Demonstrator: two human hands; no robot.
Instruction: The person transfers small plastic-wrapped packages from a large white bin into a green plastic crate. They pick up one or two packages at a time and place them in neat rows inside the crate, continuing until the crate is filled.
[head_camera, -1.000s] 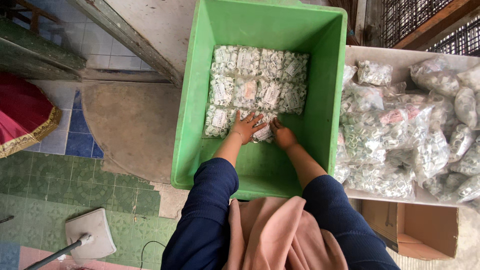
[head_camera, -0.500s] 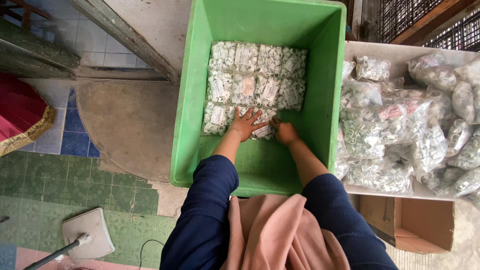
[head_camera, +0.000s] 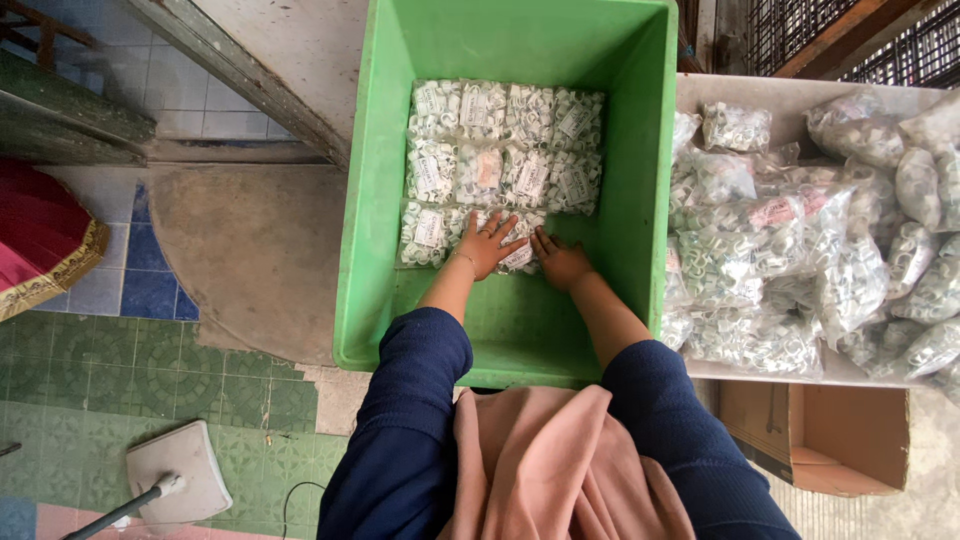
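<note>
Clear plastic packet (head_camera: 522, 256) of small white rings with a paper label, lying flat on the floor of the green crate (head_camera: 360, 200), front row, toward the near edge. Left hand (head_camera: 484, 246) is flat with fingers spread, pressing on it, nothing gripped. Right hand (head_camera: 562, 264) has loosely curled fingers touching the packet's right edge. Two full rows of four packets (head_camera: 500, 145) behind. Heap of packets (head_camera: 790, 250) in the white tray to the right.

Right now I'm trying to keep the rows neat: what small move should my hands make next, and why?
Probably slide the clear plastic bag of white rings under both hands left against its row neighbour. The left hand lies flat on it, the right hand at its edge, and bare green plastic crate floor lies to its right.
</note>
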